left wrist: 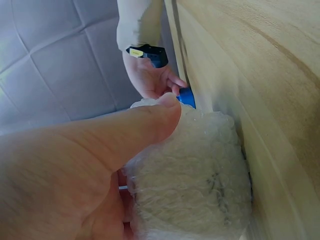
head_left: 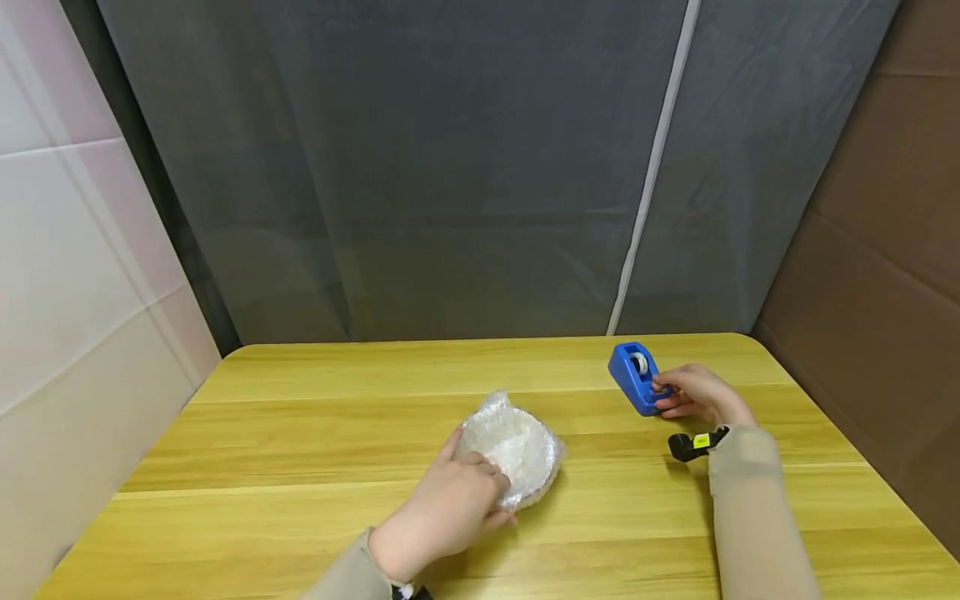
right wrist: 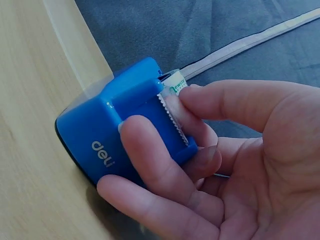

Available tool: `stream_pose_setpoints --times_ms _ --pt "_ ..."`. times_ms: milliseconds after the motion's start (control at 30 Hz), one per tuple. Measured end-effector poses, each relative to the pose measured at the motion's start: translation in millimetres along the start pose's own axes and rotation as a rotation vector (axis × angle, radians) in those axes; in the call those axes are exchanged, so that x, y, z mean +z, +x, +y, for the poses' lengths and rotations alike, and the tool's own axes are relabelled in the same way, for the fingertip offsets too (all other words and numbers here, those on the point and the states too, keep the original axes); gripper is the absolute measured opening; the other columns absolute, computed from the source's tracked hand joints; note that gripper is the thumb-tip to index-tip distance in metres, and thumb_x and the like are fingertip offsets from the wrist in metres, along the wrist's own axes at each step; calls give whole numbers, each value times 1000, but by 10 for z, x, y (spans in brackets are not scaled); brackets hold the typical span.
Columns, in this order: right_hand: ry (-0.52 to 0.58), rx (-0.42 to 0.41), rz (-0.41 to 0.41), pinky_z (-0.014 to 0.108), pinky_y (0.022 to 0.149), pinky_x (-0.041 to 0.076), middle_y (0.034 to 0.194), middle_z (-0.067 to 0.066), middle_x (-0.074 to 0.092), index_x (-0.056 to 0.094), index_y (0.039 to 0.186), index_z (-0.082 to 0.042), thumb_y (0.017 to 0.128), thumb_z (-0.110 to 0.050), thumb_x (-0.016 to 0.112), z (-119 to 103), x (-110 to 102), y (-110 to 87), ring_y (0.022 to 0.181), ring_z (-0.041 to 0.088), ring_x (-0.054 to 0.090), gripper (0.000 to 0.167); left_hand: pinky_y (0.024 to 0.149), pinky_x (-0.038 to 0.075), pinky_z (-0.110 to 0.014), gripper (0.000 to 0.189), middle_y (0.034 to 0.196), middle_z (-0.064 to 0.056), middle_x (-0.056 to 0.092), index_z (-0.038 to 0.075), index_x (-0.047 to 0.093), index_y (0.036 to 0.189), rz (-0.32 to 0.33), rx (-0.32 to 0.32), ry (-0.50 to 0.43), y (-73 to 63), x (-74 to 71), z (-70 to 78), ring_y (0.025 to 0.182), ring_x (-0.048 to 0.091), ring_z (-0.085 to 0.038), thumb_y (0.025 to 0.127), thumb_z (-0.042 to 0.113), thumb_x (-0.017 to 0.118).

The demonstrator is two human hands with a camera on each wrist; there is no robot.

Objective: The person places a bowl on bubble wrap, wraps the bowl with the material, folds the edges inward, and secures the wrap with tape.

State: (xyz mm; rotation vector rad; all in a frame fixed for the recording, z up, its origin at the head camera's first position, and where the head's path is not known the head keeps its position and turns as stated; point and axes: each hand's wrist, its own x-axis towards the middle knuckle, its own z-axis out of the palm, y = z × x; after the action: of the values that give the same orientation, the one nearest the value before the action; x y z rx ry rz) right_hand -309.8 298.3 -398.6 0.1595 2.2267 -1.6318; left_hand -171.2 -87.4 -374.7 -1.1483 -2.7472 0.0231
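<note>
A round, bowl-like object in clear bubble wrap sits on the wooden table; the wrap blurs what it is. My left hand grips its near left side, thumb on the outer wall and the other fingers over the top. In the left wrist view the thumb presses the wrap. Farther right stands a blue tape dispenser with a roll of tape in it. Right at its serrated cutter, my right hand pinches the end of the clear tape between thumb and forefinger. Its other fingers touch the dispenser's front.
The wooden table has its far edge against a dark grey cloth wall. A white panel stands on the left and a brown one on the right. A black wrist camera sticks out from the right sleeve.
</note>
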Motion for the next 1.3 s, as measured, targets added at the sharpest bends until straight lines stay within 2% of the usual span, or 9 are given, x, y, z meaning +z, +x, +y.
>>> stream_pose_setpoints --times_ms 300,500,767,1100,1300 --pt "87 35 -13 36 75 58 97 15 55 51 110 8 101 -19 49 16 -14 15 75 17 68 29 108 29 -59 27 82 13 66 22 67 80 3 -3 3 12 6 -10 87 60 -13 83 49 69" --pt "105 58 -10 36 75 58 100 15 52 47 113 8 101 -20 49 23 -23 22 75 17 69 31 108 29 -59 27 82 13 66 22 67 80 3 -4 14 19 11 -6 88 60 -13 83 49 69" --pt "121 44 -11 37 76 58 101 15 51 49 107 5 101 -23 49 39 -23 20 76 18 69 29 107 30 -59 28 82 13 66 22 66 80 -3 -1 8 14 10 -11 88 60 -13 83 50 69" --pt "111 24 2 35 75 58 99 14 51 48 110 8 101 -26 52 26 7 65 74 17 68 36 108 29 -59 28 81 13 66 22 66 80 0 -15 8 24 5 -18 87 60 -12 82 50 69" --pt "137 16 20 35 74 58 97 13 51 49 109 8 101 -24 51 64 -11 113 72 15 68 33 108 29 -59 28 81 13 65 22 67 81 -9 -26 9 69 18 -12 88 60 -12 83 50 69"
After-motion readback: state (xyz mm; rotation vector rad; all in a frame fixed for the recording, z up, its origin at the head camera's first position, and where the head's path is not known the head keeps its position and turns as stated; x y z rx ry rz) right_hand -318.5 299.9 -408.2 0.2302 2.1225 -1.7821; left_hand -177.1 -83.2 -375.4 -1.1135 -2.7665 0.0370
